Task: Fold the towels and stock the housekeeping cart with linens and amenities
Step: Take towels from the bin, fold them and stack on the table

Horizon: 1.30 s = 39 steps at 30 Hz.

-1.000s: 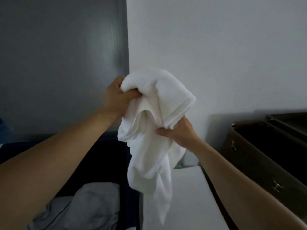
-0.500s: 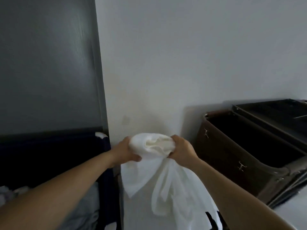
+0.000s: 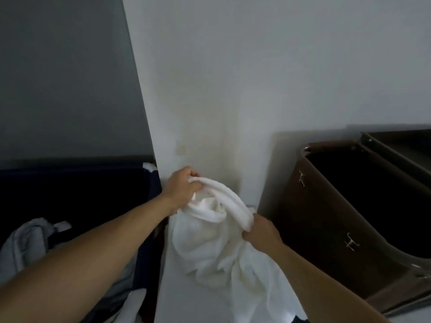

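A white towel [image 3: 217, 243] hangs crumpled between my two hands, its lower part bunched on a white surface [image 3: 186, 297] below. My left hand [image 3: 180, 186] grips one end of the towel's rolled top edge near the wall. My right hand [image 3: 261, 231] grips the same edge lower and to the right. The stretch of edge between them runs diagonally. Most of the towel is still loosely gathered.
A dark brown bin [image 3: 310, 210] with metal clips stands open at the right against the white wall. A dark blue bin [image 3: 149, 183] at the left holds grey linen [image 3: 28, 241]. A dark panel rises at the upper left.
The towel came down from chest height to the white surface. My hands, close together half a second ago, have drawn apart along its top edge, the right one moving lower and rightward.
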Motion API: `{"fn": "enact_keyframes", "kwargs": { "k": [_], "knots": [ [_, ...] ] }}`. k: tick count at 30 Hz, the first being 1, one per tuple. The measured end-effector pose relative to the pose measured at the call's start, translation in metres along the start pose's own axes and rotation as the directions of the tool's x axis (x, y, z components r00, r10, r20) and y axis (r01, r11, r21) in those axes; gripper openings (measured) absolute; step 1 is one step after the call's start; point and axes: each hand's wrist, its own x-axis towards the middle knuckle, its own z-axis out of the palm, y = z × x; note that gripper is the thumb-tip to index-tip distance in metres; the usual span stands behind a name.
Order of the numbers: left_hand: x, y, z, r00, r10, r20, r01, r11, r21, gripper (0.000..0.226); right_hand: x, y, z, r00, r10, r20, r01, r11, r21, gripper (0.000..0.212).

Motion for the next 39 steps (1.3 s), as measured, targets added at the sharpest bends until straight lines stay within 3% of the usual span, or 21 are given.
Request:
{"fn": "enact_keyframes", "kwargs": {
  "k": [3,7,9,10,11,13,14,16,17,19,20,22,24,25,29,31,34,35,37,39],
  "knots": [
    [0.01,0.023,-0.018,0.993,-0.036,-0.114,0.019,0.989,-0.147,0.008,0.01,0.002,-0.035,0.999,-0.009,-0.052,0.012,0.997,0.073,0.028],
    [0.01,0.041,-0.029,0.944,-0.16,-0.29,0.016,0.897,-0.441,0.012,0.011,-0.029,-0.116,0.965,-0.033,-0.26,0.125,0.93,0.347,0.017],
    [0.008,0.038,-0.024,0.928,-0.19,-0.319,0.035,0.9,-0.434,0.011,0.004,-0.053,-0.15,0.922,-0.104,-0.373,0.263,0.876,0.405,0.018],
    [0.006,0.032,-0.018,0.938,-0.185,-0.294,0.076,0.935,-0.346,0.013,0.0,-0.066,-0.161,0.897,-0.135,-0.42,0.321,0.853,0.411,0.016],
    [0.003,0.025,-0.01,0.959,-0.165,-0.23,0.119,0.972,-0.201,0.015,-0.003,-0.076,-0.167,0.878,-0.156,-0.453,0.363,0.834,0.415,0.013],
    [-0.01,0.007,0.008,0.983,-0.181,0.035,0.179,0.983,0.045,0.007,-0.006,-0.093,-0.166,0.868,-0.221,-0.444,0.41,0.824,0.39,0.013],
    [-0.019,-0.001,0.015,0.953,-0.217,0.213,0.196,0.974,0.114,0.023,-0.006,-0.097,-0.159,0.881,-0.272,-0.388,0.41,0.848,0.336,0.015],
    [-0.035,-0.008,0.025,0.854,-0.185,0.487,0.146,0.982,0.116,0.069,-0.005,-0.096,-0.135,0.913,-0.356,-0.197,0.386,0.911,0.144,0.018],
    [-0.041,-0.007,0.029,0.833,-0.113,0.541,0.085,0.993,0.077,0.085,-0.006,-0.094,-0.122,0.919,-0.377,-0.119,0.385,0.921,0.054,0.018],
    [-0.047,0.003,0.034,0.821,0.053,0.568,-0.052,0.998,-0.018,0.094,-0.009,-0.089,-0.1,0.92,-0.389,-0.046,0.388,0.921,-0.025,0.01],
    [-0.048,0.008,0.037,0.827,0.104,0.553,-0.12,0.993,-0.006,0.088,-0.01,-0.088,-0.094,0.923,-0.383,-0.048,0.382,0.924,-0.028,0.008],
    [-0.047,0.016,0.041,0.881,0.121,0.457,-0.225,0.957,0.182,0.064,-0.013,-0.088,-0.089,0.924,-0.37,-0.092,0.372,0.928,0.008,0.011],
    [-0.038,0.02,0.037,0.937,0.104,0.335,-0.24,0.885,0.398,0.032,-0.015,-0.084,-0.09,0.922,-0.358,-0.149,0.372,0.925,0.074,0.019],
    [-0.033,0.022,0.033,0.949,0.122,0.29,-0.238,0.883,0.405,0.023,-0.015,-0.079,-0.092,0.925,-0.342,-0.165,0.358,0.93,0.082,0.023],
    [-0.019,0.042,0.006,0.978,0.199,0.064,-0.206,0.969,0.139,0.016,-0.011,-0.05,-0.097,0.957,-0.246,-0.151,0.237,0.969,-0.076,0.018],
    [-0.013,0.056,-0.011,0.981,0.184,-0.055,-0.187,0.98,-0.068,0.024,-0.011,-0.04,-0.106,0.962,-0.17,-0.215,0.154,0.984,-0.089,0.013],
    [-0.004,0.067,-0.039,0.987,0.119,-0.105,-0.149,0.926,-0.347,0.02,-0.015,-0.039,-0.141,0.919,-0.124,-0.374,0.126,0.992,-0.017,0.015],
    [-0.002,0.065,-0.044,0.988,0.115,-0.104,-0.144,0.932,-0.333,0.026,-0.015,-0.041,-0.155,0.881,-0.129,-0.455,0.138,0.99,-0.014,0.016],
    [-0.001,0.049,-0.045,0.992,0.111,-0.062,-0.118,0.986,-0.121,0.026,-0.021,-0.05,-0.181,0.799,-0.13,-0.587,0.187,0.982,0.038,0.006],
    [-0.003,0.027,-0.04,0.993,0.049,0.107,-0.066,0.984,0.167,0.022,-0.031,-0.063,-0.193,0.798,-0.193,-0.571,0.276,0.959,0.061,0.016]
  ]
}}
